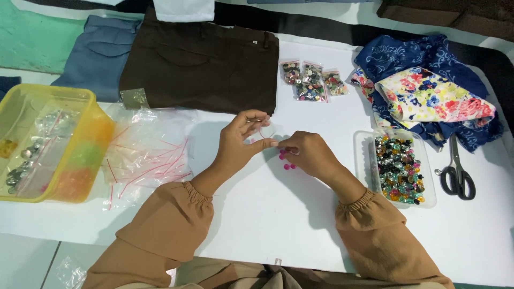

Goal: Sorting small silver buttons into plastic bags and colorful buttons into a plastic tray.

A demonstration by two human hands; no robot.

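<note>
Left hand [241,140] was raised just above the tabletop [267,214], fingers pinched narrow on a small clear plastic bag [266,130], thin and nearly invisible against the white surface. Right hand [309,152] lay low beside it, fingertips curled down onto a few small pink buttons [288,160] lying at the middle of the tabletop; whether it had actually gripped one could not be told, since the fingers hid the contact.

Handling, as judged: the pink buttons looked hard, smooth, round and very light, apt to skid or roll on the slick surface, so best nipped by the rim between fingertip and thumb. The bag looked limp, crinkly and slippery; holding it at the mouth would keep it open.

Surroundings:
- Clear rectangular tub [364,160] just right of the right hand, filled with glossy mixed-colour buttons.
- Black-handled scissors [456,174] beyond the tub, metal blades closed.
- Three small filled packets [311,80] of assorted buttons farther back.
- Folded dark brown trousers [201,64], matte weave, behind the hands; blue-grey garment [99,53] to their left.
- Soft crumpled floral and navy cloth [428,91] at far right.
- Translucent yellow bin [80,160] at left, holding silvery buttons.
- Loose heap of empty clear bags [144,150] with red seal strips beside the bin.
</note>
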